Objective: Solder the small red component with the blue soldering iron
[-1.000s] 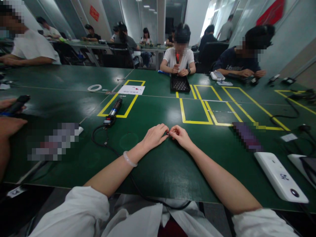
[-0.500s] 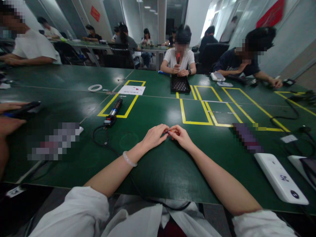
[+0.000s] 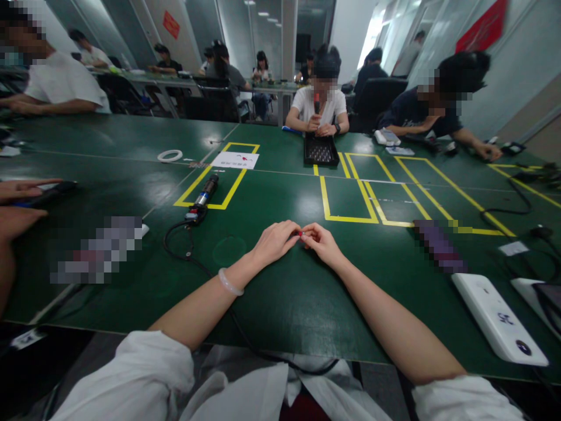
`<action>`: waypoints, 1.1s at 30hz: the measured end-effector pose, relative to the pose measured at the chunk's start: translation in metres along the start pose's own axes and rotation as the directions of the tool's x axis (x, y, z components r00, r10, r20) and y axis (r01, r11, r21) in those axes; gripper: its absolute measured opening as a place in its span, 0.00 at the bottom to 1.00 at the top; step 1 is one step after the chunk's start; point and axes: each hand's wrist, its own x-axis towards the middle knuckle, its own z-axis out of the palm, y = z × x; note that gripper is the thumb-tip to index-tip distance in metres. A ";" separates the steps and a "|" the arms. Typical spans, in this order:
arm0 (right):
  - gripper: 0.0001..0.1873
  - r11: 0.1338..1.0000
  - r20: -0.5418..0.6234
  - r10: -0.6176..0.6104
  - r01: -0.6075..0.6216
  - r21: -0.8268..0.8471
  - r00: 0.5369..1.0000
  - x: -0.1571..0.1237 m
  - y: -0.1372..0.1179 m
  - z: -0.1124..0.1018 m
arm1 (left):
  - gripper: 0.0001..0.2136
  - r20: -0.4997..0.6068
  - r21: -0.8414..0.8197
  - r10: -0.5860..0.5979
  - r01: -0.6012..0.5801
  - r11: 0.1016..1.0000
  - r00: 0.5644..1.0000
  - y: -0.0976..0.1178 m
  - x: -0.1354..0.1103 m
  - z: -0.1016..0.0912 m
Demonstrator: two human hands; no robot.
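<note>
Over the middle of the green table [image 3: 280, 316], my left hand [image 3: 277, 242] and my right hand [image 3: 323, 243] meet at the fingertips. Both are closed in a pinch around a tiny red piece [image 3: 301, 233]. Only a speck of its red shows between the fingers, so its kind is unclear. A pale bracelet [image 3: 229, 283] circles my left wrist. Left of my hands lies a dark cylindrical tool with a silver and blue band [image 3: 203, 197], its black cable [image 3: 199, 266] running toward the table's near edge.
Yellow tape outlines [image 3: 350, 219] mark the table. A white sheet [image 3: 236, 160] and a white ring [image 3: 169, 155] lie at the far left. Across from me, a person [image 3: 324, 111] holds a red-tipped tool over a black tray [image 3: 322, 163]. A white power bank [image 3: 499, 318] lies at right.
The speck between my fingertips showed orange before and shows red now, as if turned slightly. My hands have hardly moved.
</note>
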 end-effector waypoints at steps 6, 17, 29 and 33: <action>0.19 0.998 0.004 0.044 -0.044 -0.048 0.999 0.000 -0.006 0.000 | 0.10 0.013 -0.006 0.018 -0.018 1.000 1.000 0.000 0.000 -0.001; 0.21 1.000 -0.025 0.014 -0.014 0.010 1.000 -0.001 -0.003 0.002 | 0.09 0.007 -0.057 -0.048 0.048 0.997 0.999 -0.006 -0.001 0.000; 0.17 0.999 -0.001 -0.002 0.002 -0.041 1.000 0.002 0.010 -0.002 | 0.15 -0.181 0.086 -0.183 0.201 0.976 0.966 -0.039 0.004 -0.032; 0.18 0.999 0.010 0.004 -0.003 -0.052 1.000 0.002 0.011 0.000 | 0.18 -0.391 0.259 -0.452 0.567 0.782 0.802 -0.097 -0.016 -0.069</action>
